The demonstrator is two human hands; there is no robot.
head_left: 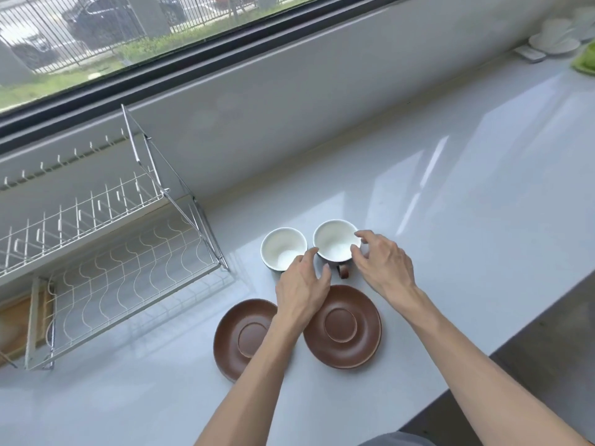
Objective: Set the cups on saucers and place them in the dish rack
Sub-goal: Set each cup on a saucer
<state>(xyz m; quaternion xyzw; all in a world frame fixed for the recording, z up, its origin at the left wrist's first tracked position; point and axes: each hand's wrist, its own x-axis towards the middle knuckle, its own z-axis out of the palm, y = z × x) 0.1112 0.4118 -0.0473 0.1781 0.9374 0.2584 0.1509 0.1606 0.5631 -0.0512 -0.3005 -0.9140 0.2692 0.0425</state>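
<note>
Brown saucers [342,326] lie bare near the table's front edge; both hands [383,265] close loosely around one cup [336,240] (rack [128,272] unfilled).

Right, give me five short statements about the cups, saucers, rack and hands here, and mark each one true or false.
1. Both saucers are bare. True: the left saucer and right saucer hold no cup.
2. The right cup lies on its side. False: the right cup stands upright, as does the left cup.
3. Both hands are at the right cup. True: the left hand and right hand flank its rim.
4. A cup already sits in the dish rack. False: the dish rack holds no cup.
5. The cups are white inside. True.
</note>
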